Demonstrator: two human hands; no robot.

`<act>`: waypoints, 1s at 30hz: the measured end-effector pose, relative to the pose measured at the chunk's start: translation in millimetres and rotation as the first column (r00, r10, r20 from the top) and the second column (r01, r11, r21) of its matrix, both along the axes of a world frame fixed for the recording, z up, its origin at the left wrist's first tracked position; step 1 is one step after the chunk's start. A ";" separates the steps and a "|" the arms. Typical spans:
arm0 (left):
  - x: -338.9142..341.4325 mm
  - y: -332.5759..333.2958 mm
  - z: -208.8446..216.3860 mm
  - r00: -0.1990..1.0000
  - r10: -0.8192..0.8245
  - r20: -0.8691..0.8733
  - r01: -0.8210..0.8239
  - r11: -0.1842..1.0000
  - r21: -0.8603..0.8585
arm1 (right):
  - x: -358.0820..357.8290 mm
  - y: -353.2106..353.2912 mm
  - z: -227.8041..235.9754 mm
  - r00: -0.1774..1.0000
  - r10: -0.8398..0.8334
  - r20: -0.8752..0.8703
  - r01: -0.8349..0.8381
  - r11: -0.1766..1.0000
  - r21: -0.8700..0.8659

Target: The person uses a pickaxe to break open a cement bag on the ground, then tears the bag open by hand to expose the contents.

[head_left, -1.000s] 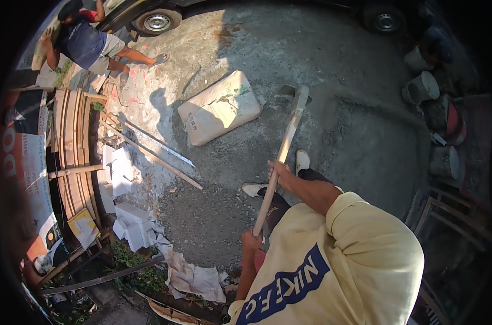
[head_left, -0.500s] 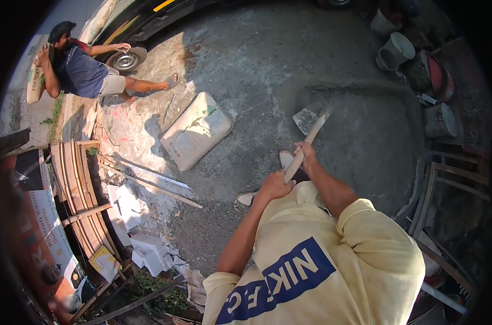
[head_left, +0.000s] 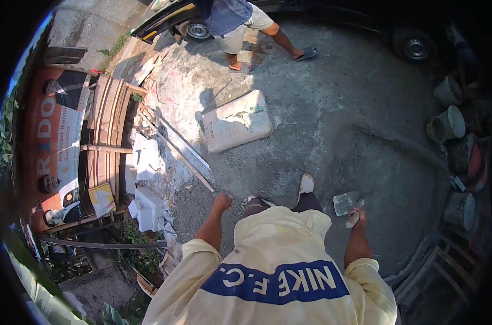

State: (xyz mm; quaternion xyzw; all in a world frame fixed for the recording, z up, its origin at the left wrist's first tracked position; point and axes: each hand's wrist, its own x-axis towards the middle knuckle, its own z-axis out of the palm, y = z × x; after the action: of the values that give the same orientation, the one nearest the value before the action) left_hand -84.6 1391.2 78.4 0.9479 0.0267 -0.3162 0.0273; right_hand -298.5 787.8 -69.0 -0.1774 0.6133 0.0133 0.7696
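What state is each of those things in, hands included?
Right hand: closed around the hoe's handle
Hoe: held; unclear whether its blade touches the ground
Left hand: off the hoe, nothing visible in it
Sack: lying flat, filled out; unclear whether sealed
Wooden stick: lying on the ground
White blocks: heaped together

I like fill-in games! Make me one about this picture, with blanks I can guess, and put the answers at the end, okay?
1. The hoe is held in the ____ hand.
2. The band on the pale yellow shirt is ____ behind its white letters.
3. The broken white blocks lie toward the ____ edge of the picture.
4. You can count ____ vehicle wheels.

Missing words: right; blue; left; two.
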 end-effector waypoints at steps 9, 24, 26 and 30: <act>1.8 -62.6 14.2 0.976 0.211 -0.045 -0.213 0.906 -0.365 | -94.1 -19.0 -36.3 0.756 0.598 -0.267 -0.622 0.783 -0.011; 8.7 -179.4 12.2 0.998 0.029 0.051 0.014 0.720 -0.694 | -50.1 -27.5 19.4 0.035 0.751 -0.660 -0.999 0.047 0.000; -9.9 -138.5 -1.7 0.985 0.172 0.031 -0.106 0.727 -0.678 | -65.9 -57.5 -34.8 0.076 0.701 -0.709 -0.992 -0.021 -0.126; -62.8 -52.6 -17.5 0.873 0.488 0.006 -0.417 0.752 -0.510 | -31.1 -44.6 -15.9 -0.112 0.501 -0.858 -0.941 -0.330 -0.070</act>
State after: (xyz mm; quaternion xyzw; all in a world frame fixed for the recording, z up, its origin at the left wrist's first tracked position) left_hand -147.3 1338.6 60.9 0.8933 0.1722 -0.2295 0.3460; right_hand -329.7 743.2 -85.0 -0.8405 0.3995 0.3325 0.1529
